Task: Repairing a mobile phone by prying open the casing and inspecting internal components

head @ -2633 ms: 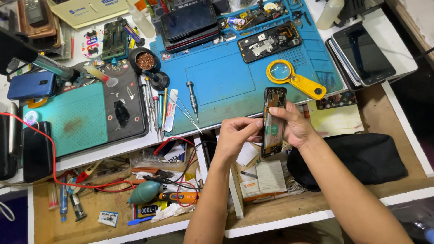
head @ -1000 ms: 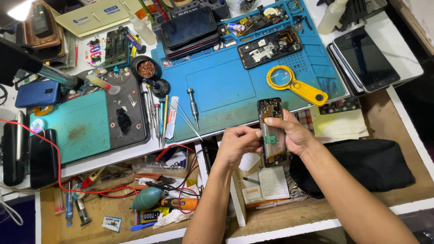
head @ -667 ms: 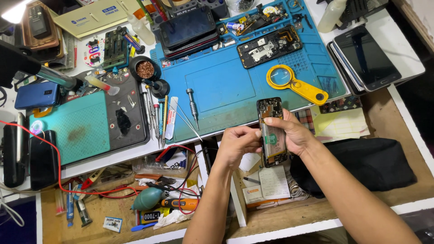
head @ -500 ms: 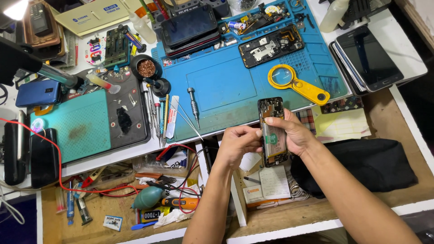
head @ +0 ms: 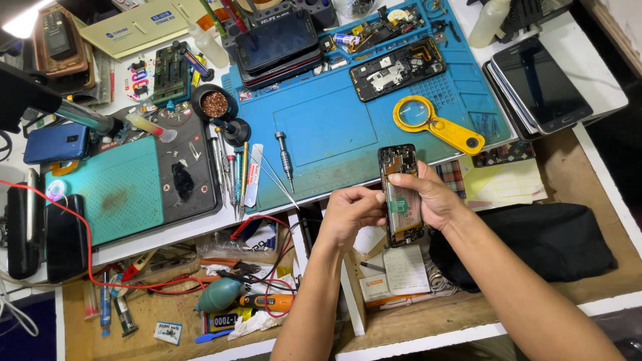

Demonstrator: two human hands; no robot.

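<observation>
Fingers of the right hand are wrapping round an opened phone, thumb lying across its upper part and the rest curling behind its right edge, so the phone is standing nearly upright in the air with its bare insides facing up. Those of the left hand are bunching together in a narrow pinch, their tips pressing against the phone's left edge about halfway down; whether anything small is sitting between them is too fine to tell. The phone is hovering just past the near edge of the blue mat, over the gap where the white desk is giving way to a lower wooden shelf cluttered with tools. Just beyond the phone's top, a yellow magnifying glass is lying on the mat, and another stripped phone frame is resting further back. A small screwdriver is lying on the mat to the left, near thin tweezers. A black pouch is sitting beside the right forearm.
</observation>
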